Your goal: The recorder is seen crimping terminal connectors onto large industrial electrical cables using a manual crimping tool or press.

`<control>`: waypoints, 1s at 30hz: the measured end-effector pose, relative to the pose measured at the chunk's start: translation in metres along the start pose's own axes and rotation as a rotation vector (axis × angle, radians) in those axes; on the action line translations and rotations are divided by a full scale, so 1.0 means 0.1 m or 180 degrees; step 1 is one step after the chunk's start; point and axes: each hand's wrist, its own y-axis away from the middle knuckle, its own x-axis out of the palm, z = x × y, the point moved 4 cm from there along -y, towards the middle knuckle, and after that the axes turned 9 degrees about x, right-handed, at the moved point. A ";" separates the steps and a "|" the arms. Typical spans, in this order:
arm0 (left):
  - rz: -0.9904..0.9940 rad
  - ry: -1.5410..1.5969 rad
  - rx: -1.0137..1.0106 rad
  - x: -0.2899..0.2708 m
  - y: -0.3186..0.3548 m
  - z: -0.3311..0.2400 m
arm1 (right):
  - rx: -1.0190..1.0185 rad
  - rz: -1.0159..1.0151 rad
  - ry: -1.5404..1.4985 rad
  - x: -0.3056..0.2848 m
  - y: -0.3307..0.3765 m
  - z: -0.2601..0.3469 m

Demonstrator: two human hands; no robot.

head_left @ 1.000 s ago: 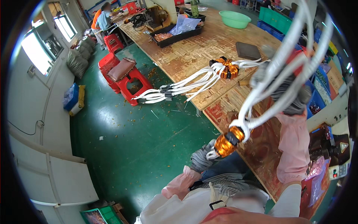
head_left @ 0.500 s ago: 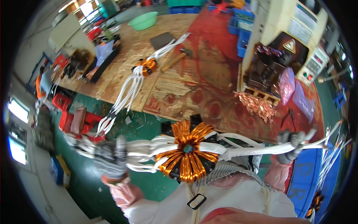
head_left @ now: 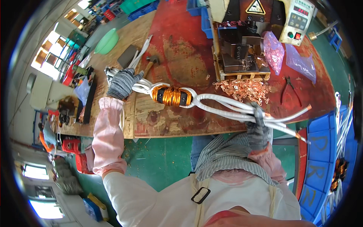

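Observation:
A ring coil (head_left: 172,96) of copper wire on a black core hangs edge-on over the front of the worktable, stretched between my hands. My left hand (head_left: 123,84), in a grey striped glove, is closed around the white sleeved leads on the coil's left side. Around the white leads (head_left: 223,106) on the other side, my right hand (head_left: 257,130) is closed too, in a similar glove. Bare copper ends stick out past it. More white leads (head_left: 141,51) lie on the table beyond my left hand, which hides what they join.
At the back right stands a press (head_left: 242,53) with loose copper terminals (head_left: 242,90) before it. Red-handled pliers (head_left: 290,91), a purple bag (head_left: 300,62), a hammer (head_left: 148,67) and a green basin (head_left: 107,41) lie on the worktable (head_left: 170,125). A blue bin (head_left: 317,170) stands right.
Both hands have moved the coil up and forward, from in front of my body to over the table. It has turned from face-on to edge-on. My view has swung right.

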 end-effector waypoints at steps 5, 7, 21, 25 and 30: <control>-0.0010 0.0049 -0.0397 0.44 -0.41 0.27 | 0.0472 -0.0259 -0.0502 0.19 -0.29 -0.01; -0.0198 0.0488 -0.0330 0.67 -0.36 0.43 | 0.0628 0.0001 -0.0542 0.34 -0.38 0.01; -0.2394 0.2418 0.0614 -0.83 -1.13 -1.74 | 0.0527 0.0227 0.0663 0.15 -0.40 -0.26; -0.2656 0.2168 0.0439 -0.77 -1.24 -1.71 | 0.1674 0.0968 -0.0561 0.21 -0.06 -0.21; -0.3172 0.2078 0.0528 -0.65 -1.25 -1.73 | 0.0952 0.2110 0.1588 0.14 0.25 -0.07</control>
